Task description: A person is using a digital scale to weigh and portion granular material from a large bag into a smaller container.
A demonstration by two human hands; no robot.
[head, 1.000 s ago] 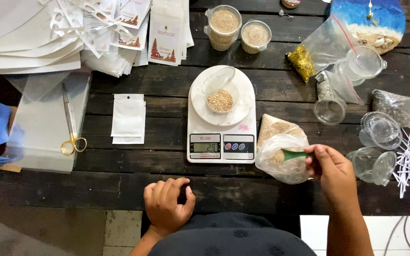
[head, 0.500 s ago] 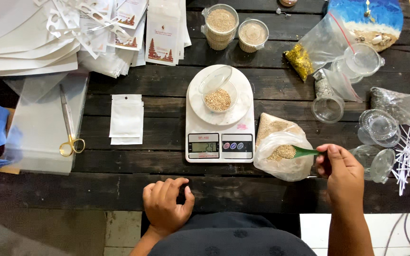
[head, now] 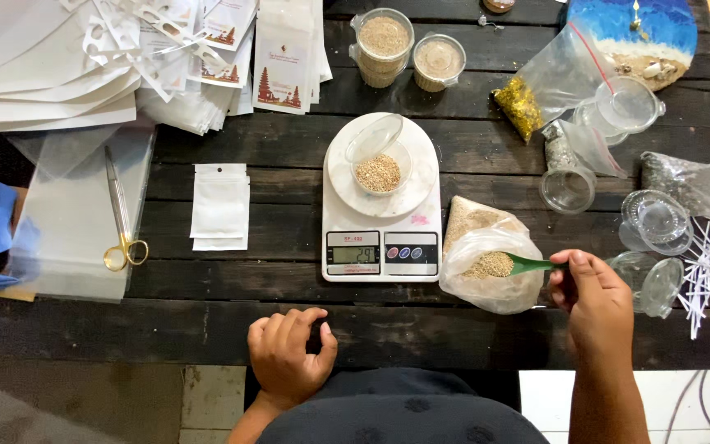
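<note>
The right hand (head: 595,306) pinches a small green plastic scoop (head: 526,264), heaped with beige grains, over the open clear plastic bag (head: 491,267) of grains beside the white digital scale (head: 381,238). On the scale, a clear cup (head: 380,164) holds more grains. The left hand (head: 289,352) rests loosely curled, empty, on the dark wooden tabletop (head: 207,312).

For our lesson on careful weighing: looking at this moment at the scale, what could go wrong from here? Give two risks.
1. The green spoon in the right hand is heaped with grain above the soft plastic bag; carried across to the cup, it could shed grains onto the scale or table.
2. The cup already holds grain, so a full spoonful might overshoot.
</note>
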